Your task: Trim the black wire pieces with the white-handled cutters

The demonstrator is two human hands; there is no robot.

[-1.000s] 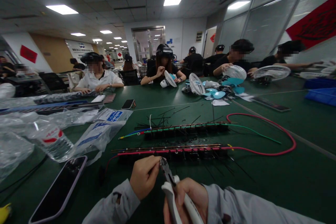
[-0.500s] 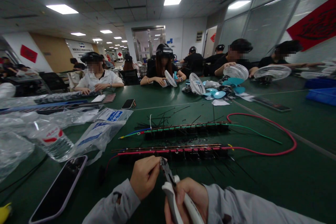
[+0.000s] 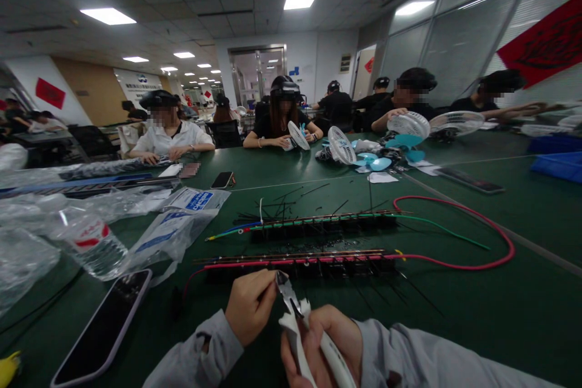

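My right hand (image 3: 334,339) is wrapped round the white handles of a pair of cutting pliers (image 3: 291,300), whose jaws point up and away from me. At the jaw tips, my left hand (image 3: 251,306) is closed in a pinch; whatever lies between its fingers is too small to make out. Just beyond both hands lies a long dark strip assembly (image 3: 327,259) with a red wire (image 3: 436,259) along it and thin black cable ties sticking out. A second strip assembly (image 3: 327,218), with a green wire (image 3: 436,221) and a blue one, lies parallel behind it.
To the left are a phone (image 3: 102,327), a water bottle (image 3: 91,239) and clear plastic bags (image 3: 182,224). Fan parts (image 3: 341,145) with blue blades and a phone (image 3: 222,180) lie farther back. Several people sit across the green table (image 3: 454,327). Blue bins (image 3: 557,167) stand at right.
The pliers' handles have spread a little wider in my right hand, while the left hand stays almost still. Across the table, a fan grille at right has shifted left.
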